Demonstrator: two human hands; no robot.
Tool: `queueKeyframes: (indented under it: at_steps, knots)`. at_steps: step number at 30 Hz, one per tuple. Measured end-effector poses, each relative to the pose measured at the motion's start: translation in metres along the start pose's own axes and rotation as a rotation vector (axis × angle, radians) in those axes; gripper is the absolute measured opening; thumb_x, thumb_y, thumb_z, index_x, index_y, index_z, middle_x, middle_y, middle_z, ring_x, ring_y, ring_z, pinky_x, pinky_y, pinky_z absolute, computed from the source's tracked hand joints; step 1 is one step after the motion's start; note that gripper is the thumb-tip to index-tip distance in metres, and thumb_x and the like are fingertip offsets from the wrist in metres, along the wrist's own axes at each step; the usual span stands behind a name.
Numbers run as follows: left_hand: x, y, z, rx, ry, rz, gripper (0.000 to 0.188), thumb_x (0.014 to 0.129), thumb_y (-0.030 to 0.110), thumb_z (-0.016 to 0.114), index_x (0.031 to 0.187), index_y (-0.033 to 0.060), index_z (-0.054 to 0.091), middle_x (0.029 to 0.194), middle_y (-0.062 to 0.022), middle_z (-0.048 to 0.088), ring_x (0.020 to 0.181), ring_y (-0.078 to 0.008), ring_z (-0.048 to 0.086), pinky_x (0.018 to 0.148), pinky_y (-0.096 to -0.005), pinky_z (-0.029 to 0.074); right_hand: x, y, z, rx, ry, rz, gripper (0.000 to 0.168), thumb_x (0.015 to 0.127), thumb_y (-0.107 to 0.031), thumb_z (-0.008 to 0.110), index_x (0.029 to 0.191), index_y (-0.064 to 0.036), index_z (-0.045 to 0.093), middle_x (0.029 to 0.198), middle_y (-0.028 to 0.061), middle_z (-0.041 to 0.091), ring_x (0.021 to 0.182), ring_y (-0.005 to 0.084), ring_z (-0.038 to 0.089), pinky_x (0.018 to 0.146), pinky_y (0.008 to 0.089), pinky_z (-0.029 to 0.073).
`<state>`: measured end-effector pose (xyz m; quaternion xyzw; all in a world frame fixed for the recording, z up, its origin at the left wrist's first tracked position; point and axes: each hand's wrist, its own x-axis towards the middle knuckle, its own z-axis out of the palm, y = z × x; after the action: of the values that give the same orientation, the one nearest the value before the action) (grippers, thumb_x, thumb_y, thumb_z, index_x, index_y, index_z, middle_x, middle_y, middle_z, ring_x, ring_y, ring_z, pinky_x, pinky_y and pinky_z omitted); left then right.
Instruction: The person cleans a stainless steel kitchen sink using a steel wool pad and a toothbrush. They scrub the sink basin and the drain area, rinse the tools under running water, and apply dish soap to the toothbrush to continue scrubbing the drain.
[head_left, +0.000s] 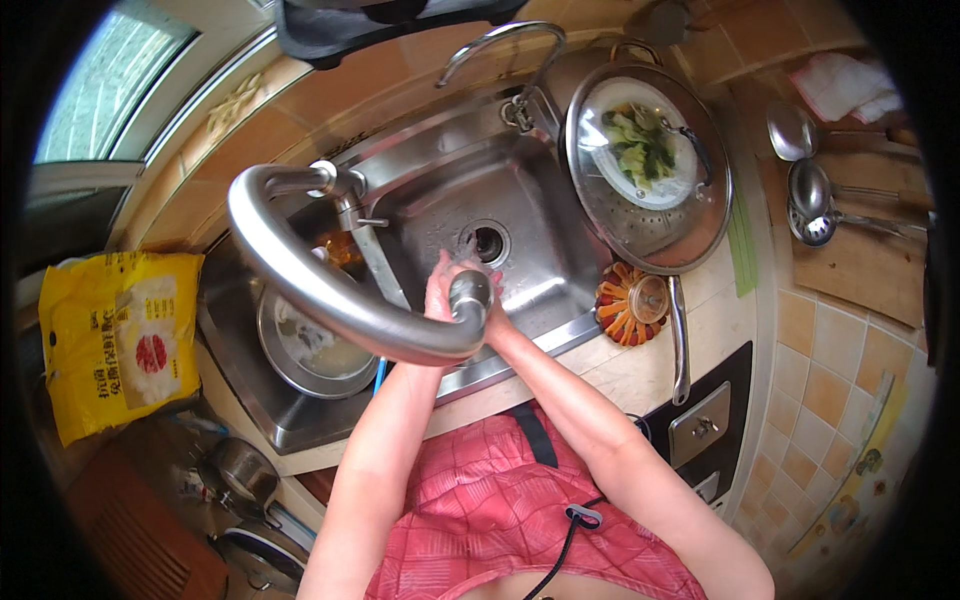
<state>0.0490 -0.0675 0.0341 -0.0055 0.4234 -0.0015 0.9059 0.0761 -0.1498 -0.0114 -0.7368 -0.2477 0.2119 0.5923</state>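
My left hand (437, 291) and my right hand (496, 324) are close together over the right-hand basin of a stainless steel sink (536, 199), beneath the end of a thick curved faucet (292, 251). The spout covers much of both hands, so I cannot see whether they touch or hold anything. Water seems to run over the fingers, which look wet. Just beyond them lies the round drain (489, 241). In the left basin sits a metal bowl (315, 349) with cloudy liquid and some foam.
A glass-lidded pan (649, 236) on the right contains a plate of leafy greens (637, 142). Its handle (679, 341) points towards me beside a red-orange segmented dish (632, 304). A thin second faucet (517, 34) arches behind. Left stands a yellow printed plastic bag (75, 352); ladles (810, 187) hang right.
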Motion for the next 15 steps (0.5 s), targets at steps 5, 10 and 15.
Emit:
queueKeyframes:
  at_steps: [5, 10, 15]
  knots:
    - [0.049, 0.006, -0.027, 0.036, -0.033, -0.060, 0.052, 0.096, 0.051, 0.054, 0.121, 0.0059, 0.051, 0.124, -0.0233, 0.055, 0.122, -0.0391, 0.052, 0.101, -0.0540, 0.046, 0.000, -0.025, -0.011, 0.135, -0.162, 0.142, 0.027, 0.081, -0.022, 0.069, 0.099, -0.003, 0.065, 0.102, 0.0150, 0.068, 0.095, 0.0254, 0.065, 0.080, 0.0429, 0.049]
    - [0.055, -0.006, -0.024, 0.233, -0.048, -0.035, 0.046, 0.099, 0.047, 0.049, 0.122, 0.0074, 0.053, 0.116, -0.0186, 0.061, 0.113, -0.0318, 0.059, 0.097, -0.0468, 0.049, 0.031, -0.011, -0.010, -0.201, -0.006, 0.203, 0.022, 0.081, -0.027, 0.065, 0.083, -0.006, 0.070, 0.077, 0.0173, 0.068, 0.076, 0.0376, 0.066, 0.071, 0.0448, 0.050]
    - [0.053, -0.014, -0.025, 0.474, 0.089, 0.135, 0.044, 0.101, 0.045, 0.045, 0.123, 0.0072, 0.055, 0.111, -0.0130, 0.064, 0.103, -0.0246, 0.064, 0.090, -0.0389, 0.052, 0.058, 0.020, -0.028, -0.344, 0.221, 0.696, 0.052, 0.097, -0.046, 0.042, 0.095, -0.002, 0.070, 0.094, 0.0225, 0.069, 0.097, 0.0411, 0.065, 0.084, 0.0485, 0.049]
